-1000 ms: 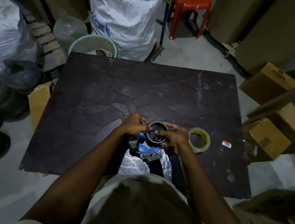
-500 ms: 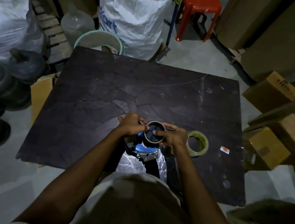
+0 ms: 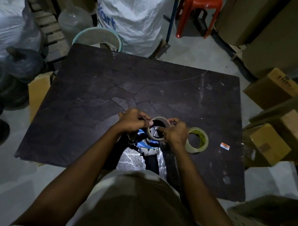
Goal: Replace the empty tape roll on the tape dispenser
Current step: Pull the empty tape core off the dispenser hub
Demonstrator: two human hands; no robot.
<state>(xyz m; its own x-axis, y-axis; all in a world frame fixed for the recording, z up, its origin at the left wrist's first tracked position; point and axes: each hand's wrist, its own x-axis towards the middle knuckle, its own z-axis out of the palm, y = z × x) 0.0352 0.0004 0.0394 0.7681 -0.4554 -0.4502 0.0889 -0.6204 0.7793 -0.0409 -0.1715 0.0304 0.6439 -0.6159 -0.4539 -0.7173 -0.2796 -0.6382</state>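
The empty brown cardboard tape roll [image 3: 152, 136] sits on the hub of the blue and metal tape dispenser [image 3: 147, 148], held above the near part of the dark table [image 3: 148, 89]. My left hand [image 3: 133, 121] grips the roll's left rim with thumb and fingers. My right hand [image 3: 174, 132] pinches its right rim, one finger reaching into the core. A full roll of clear tape [image 3: 197, 140] lies flat on the table just right of my right hand. The dispenser's handle is hidden under my hands.
A small orange and white label [image 3: 225, 146] lies right of the full roll. Cardboard boxes [image 3: 269, 144] crowd the table's right side. A white sack [image 3: 130, 7], a teal bucket [image 3: 97, 37] and a red stool [image 3: 199, 5] stand behind; bagged goods [image 3: 4, 15] lie left.
The empty roll has tilted and lifted slightly on the dispenser hub. My hands have shifted their grip on its rim. The view has moved a little.
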